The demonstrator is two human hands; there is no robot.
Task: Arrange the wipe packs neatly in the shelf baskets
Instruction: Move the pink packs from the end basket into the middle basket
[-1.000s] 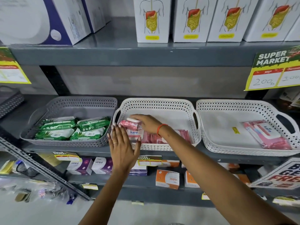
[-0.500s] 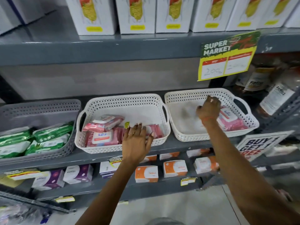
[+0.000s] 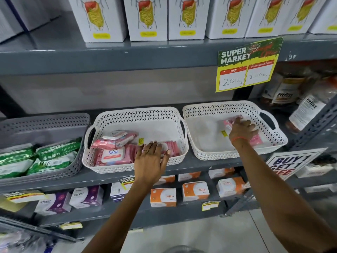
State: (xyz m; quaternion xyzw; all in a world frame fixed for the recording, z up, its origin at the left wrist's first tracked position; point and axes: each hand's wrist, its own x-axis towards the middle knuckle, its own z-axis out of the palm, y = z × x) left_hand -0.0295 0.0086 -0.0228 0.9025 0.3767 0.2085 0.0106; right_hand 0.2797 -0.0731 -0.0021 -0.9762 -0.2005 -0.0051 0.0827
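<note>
Sorting partway done; pink packs being gathered from the right basket.
Green packs (image 3: 38, 157) lying tidy in the grey basket (image 3: 45, 123); left hand (image 3: 151, 161) resting flat and open on the middle basket (image 3: 135, 114), pink packs (image 3: 113, 150) still jumbled; right hand (image 3: 240, 130), over the basket half a second ago, is now closing on the pink pack (image 3: 255, 139) in the right basket (image 3: 218, 106).

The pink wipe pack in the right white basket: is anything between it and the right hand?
No. The right hand already lies on the pink wipe pack inside the right white perforated plastic basket; nothing visible stands between them.
</note>
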